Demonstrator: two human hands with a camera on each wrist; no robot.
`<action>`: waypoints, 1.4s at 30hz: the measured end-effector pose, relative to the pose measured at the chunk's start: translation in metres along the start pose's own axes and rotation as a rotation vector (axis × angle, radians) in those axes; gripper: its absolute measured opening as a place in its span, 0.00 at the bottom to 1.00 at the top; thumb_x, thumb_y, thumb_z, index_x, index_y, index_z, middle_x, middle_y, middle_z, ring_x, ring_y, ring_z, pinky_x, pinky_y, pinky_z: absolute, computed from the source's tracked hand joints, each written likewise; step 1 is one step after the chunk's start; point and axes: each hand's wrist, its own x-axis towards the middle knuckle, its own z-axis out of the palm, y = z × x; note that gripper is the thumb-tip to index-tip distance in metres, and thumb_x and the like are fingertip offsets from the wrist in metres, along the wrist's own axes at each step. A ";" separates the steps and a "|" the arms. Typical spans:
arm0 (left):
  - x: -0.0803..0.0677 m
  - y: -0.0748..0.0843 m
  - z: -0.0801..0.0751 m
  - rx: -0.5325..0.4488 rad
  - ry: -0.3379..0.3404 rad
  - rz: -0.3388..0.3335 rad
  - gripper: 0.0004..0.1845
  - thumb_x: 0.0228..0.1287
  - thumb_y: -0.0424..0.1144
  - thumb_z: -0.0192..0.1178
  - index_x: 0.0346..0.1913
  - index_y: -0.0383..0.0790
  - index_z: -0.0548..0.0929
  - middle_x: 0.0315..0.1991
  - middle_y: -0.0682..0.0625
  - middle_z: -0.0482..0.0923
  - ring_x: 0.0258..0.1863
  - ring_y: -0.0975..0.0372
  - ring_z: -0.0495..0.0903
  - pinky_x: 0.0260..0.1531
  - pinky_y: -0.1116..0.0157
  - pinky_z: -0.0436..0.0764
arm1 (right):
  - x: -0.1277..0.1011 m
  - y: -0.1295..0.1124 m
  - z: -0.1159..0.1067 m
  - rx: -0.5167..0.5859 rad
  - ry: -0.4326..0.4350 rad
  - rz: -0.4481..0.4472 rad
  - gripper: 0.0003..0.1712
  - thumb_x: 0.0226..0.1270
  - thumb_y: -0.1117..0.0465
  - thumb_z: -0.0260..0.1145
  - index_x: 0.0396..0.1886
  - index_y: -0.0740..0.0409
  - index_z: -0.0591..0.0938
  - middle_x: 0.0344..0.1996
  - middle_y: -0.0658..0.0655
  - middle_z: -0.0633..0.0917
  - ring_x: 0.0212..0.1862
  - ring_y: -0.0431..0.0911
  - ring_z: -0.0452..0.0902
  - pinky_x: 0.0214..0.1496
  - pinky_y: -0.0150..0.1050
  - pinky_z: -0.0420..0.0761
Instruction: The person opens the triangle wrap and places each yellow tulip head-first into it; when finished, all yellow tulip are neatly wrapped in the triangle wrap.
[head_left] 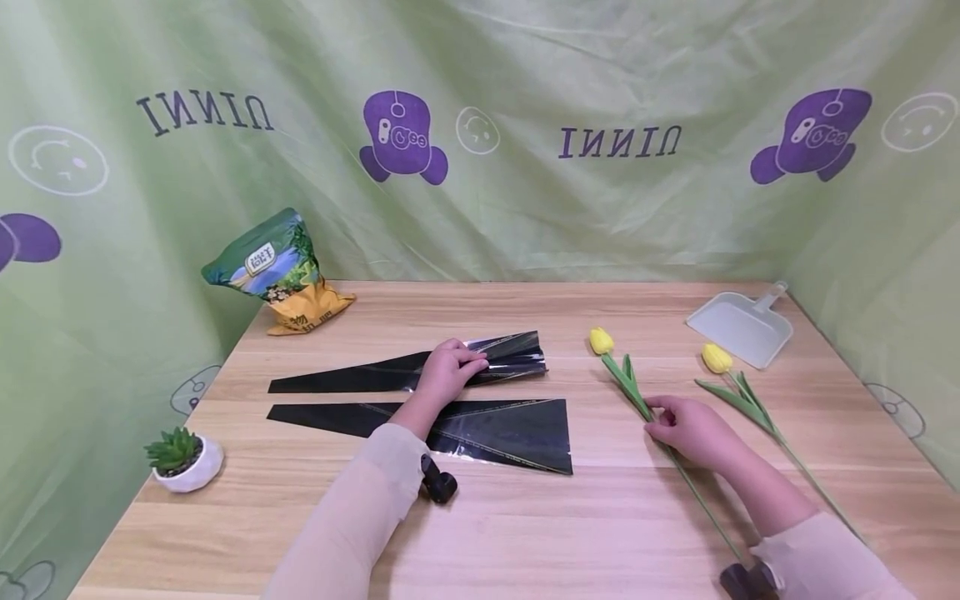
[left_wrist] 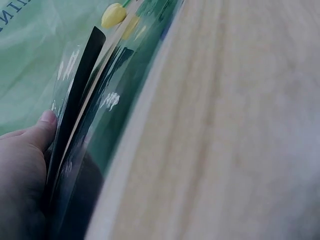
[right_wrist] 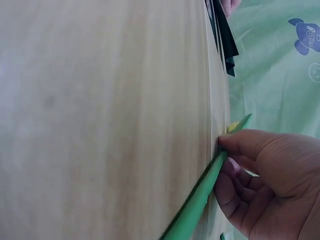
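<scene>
Two black tapered flower sleeves with clear film lie flat side by side on the table. My left hand (head_left: 447, 371) grips the farther sleeve (head_left: 341, 377) near its wide end, thumb along its side in the left wrist view, and that end gapes a little. Under my left forearm lies the nearer sleeve (head_left: 517, 433). With thumb and forefinger my right hand (head_left: 693, 429) pinches the green stem and leaves of a yellow tulip (head_left: 601, 341), its bloom pointing away from me. A second yellow tulip (head_left: 717, 358) lies to the right, its stem passing beyond my right wrist.
At the back right a grey dustpan (head_left: 738, 327) rests on the wooden table (head_left: 585, 533). A green and yellow bag (head_left: 277, 271) stands at the back left. Nearer on the left is a succulent in a white pot (head_left: 201, 468). Green printed cloth hangs around the table.
</scene>
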 end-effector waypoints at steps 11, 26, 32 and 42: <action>-0.001 0.001 0.000 -0.010 0.015 -0.001 0.10 0.63 0.42 0.67 0.44 0.43 0.90 0.40 0.47 0.80 0.41 0.55 0.77 0.45 0.58 0.77 | 0.000 -0.006 -0.002 0.037 0.071 0.042 0.27 0.64 0.63 0.63 0.62 0.70 0.74 0.30 0.55 0.81 0.31 0.44 0.72 0.32 0.36 0.71; -0.001 0.000 0.002 0.003 0.054 0.038 0.10 0.62 0.41 0.68 0.43 0.42 0.90 0.43 0.45 0.80 0.48 0.52 0.76 0.53 0.55 0.75 | 0.006 -0.015 -0.013 0.457 0.100 0.077 0.31 0.71 0.59 0.62 0.69 0.70 0.68 0.35 0.52 0.78 0.26 0.37 0.69 0.26 0.32 0.75; -0.002 0.001 0.001 0.015 0.044 0.033 0.11 0.62 0.42 0.67 0.44 0.42 0.90 0.43 0.45 0.81 0.48 0.53 0.76 0.53 0.56 0.75 | 0.011 -0.027 -0.023 0.629 0.128 0.062 0.34 0.73 0.58 0.59 0.71 0.72 0.62 0.32 0.37 0.76 0.30 0.33 0.71 0.35 0.29 0.76; -0.002 0.001 0.001 0.009 0.038 0.034 0.11 0.62 0.42 0.67 0.44 0.41 0.90 0.43 0.45 0.81 0.49 0.53 0.76 0.54 0.55 0.75 | 0.019 -0.045 -0.034 0.905 0.155 0.024 0.39 0.72 0.62 0.60 0.74 0.73 0.54 0.31 0.36 0.78 0.34 0.29 0.74 0.37 0.25 0.80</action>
